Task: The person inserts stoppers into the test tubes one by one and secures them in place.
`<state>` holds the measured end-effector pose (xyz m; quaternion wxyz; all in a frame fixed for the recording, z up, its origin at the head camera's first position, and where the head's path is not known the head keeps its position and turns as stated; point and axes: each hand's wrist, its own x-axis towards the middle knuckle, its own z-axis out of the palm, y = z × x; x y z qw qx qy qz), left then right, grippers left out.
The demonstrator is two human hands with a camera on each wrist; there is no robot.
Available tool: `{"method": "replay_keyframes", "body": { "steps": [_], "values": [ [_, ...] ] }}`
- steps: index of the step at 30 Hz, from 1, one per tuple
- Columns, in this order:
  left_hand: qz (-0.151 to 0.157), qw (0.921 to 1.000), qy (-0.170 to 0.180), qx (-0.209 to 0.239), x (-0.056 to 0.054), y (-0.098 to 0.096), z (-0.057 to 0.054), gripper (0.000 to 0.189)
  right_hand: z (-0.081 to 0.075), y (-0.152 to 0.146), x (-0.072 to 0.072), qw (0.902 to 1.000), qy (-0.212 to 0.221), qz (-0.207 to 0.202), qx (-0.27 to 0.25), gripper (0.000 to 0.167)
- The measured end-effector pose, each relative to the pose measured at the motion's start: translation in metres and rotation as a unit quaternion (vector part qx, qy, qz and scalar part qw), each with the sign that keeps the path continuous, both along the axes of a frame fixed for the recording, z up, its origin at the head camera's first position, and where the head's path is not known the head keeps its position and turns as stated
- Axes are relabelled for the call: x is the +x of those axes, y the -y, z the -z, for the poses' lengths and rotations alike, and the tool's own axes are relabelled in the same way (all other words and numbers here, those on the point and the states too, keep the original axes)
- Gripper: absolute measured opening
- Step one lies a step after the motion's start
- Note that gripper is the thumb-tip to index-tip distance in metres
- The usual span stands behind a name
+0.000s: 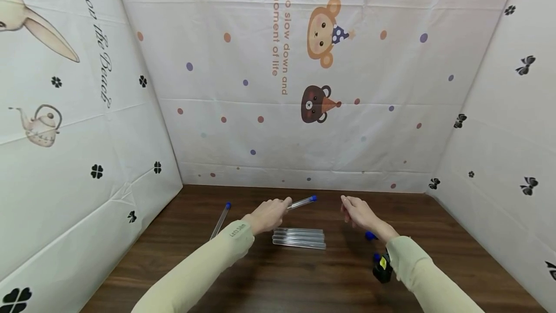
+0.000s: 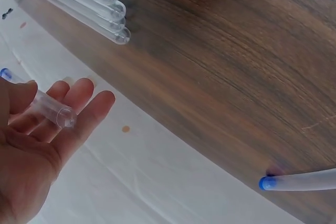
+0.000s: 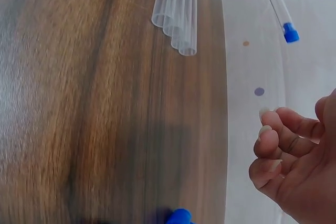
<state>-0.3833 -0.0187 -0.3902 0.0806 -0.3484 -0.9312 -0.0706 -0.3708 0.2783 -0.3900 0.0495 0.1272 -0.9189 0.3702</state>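
Note:
My left hand (image 1: 268,215) pinches a clear test tube (image 1: 301,203) with a blue cap on its far right end. The thumb lies along the tube, and its rounded end (image 2: 64,117) rests against the fingers in the left wrist view. Just right of that cap, my right hand (image 1: 359,210) hovers above the table with fingers loosely curled, and I see nothing in it. Several uncapped test tubes (image 1: 298,238) lie side by side between the hands, their open mouths (image 3: 188,51) towards the right. Another capped tube (image 1: 220,220) lies left of the left forearm.
A blue cap (image 1: 370,235) lies under the right wrist. Nearer stands a small black container (image 1: 382,274) with a yellow mark and blue at its top, partly hidden by the right sleeve. Printed white cloth walls (image 1: 278,158) enclose the brown wooden table (image 1: 269,284) behind and at both sides.

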Motion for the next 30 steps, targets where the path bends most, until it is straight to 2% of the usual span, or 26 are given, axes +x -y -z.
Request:
{"method": "replay_keyframes", "body": {
  "steps": [5, 10, 20, 25, 30],
  "values": [
    [-0.009, 0.9999, 0.007, 0.001, -0.001, 0.006, 0.001, 0.025, 0.000, -0.007, 0.001, 0.9999, 0.000, -0.010, 0.009, 0.043],
    [-0.024, 0.9996, 0.011, 0.009, -0.002, 0.012, 0.003, 0.025, 0.001, -0.012, 0.001, 0.9999, 0.007, -0.004, 0.012, 0.043],
    [-0.080, 0.9964, 0.028, 0.004, -0.004, 0.025, 0.006, 0.029, 0.004, -0.022, 0.000, 0.9995, 0.019, 0.008, 0.022, 0.045],
    [-0.107, 0.9940, 0.021, -0.008, -0.002, 0.030, 0.007, 0.037, 0.005, -0.028, -0.001, 0.9990, 0.029, 0.017, 0.029, 0.045],
    [-0.143, 0.9893, 0.013, -0.024, -0.003, 0.034, 0.009, 0.044, 0.006, -0.031, -0.001, 0.9993, 0.020, 0.014, 0.028, 0.044]
  ]
}}
